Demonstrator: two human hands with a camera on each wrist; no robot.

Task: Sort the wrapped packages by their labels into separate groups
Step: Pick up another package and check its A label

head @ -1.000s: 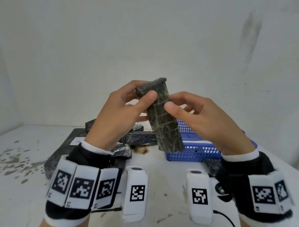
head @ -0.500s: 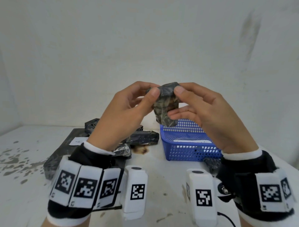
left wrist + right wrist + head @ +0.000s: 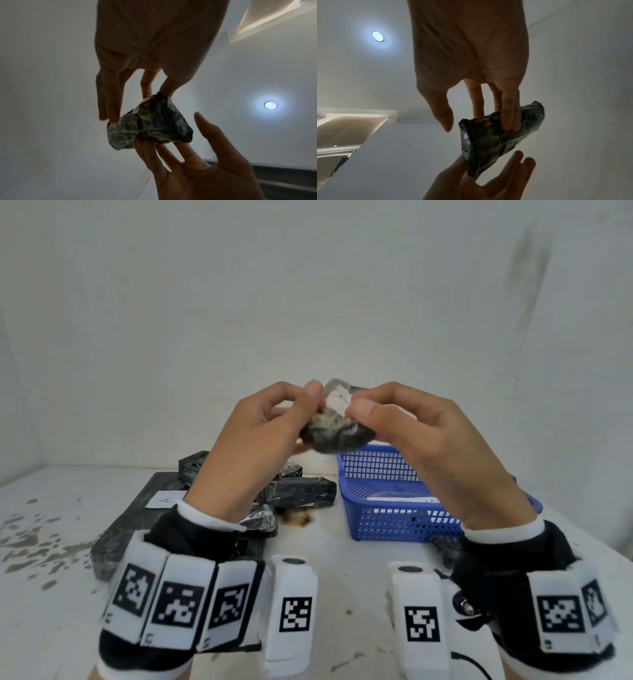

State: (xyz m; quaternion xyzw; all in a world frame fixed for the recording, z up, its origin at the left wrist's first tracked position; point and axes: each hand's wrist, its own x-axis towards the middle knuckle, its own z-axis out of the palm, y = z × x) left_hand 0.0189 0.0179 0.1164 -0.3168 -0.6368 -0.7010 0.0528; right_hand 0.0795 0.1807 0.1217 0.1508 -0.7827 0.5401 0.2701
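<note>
A dark wrapped package (image 3: 337, 429) is held up in the air over the table by both hands. My left hand (image 3: 305, 412) pinches its left side with thumb on top, and my right hand (image 3: 363, 412) pinches its right side. A small white label (image 3: 337, 400) with a handwritten mark faces the head camera between the two thumbs. In the left wrist view the package (image 3: 147, 125) sits between the fingertips (image 3: 111, 119) of the left hand and those of the other hand below. In the right wrist view several fingers (image 3: 510, 121) press on the package (image 3: 489, 143).
A blue mesh basket (image 3: 387, 525) with a white slip (image 3: 400, 499) in it stands right of centre. Several dark packages (image 3: 298, 491) lie left of it, beside a large flat dark package (image 3: 130, 529) bearing a white label (image 3: 168, 498). Another dark package (image 3: 445, 546) lies by the basket's front corner.
The package has been turned from standing on end to lying across between both hands. Its white label now faces the camera. Both hands have risen a little.
</note>
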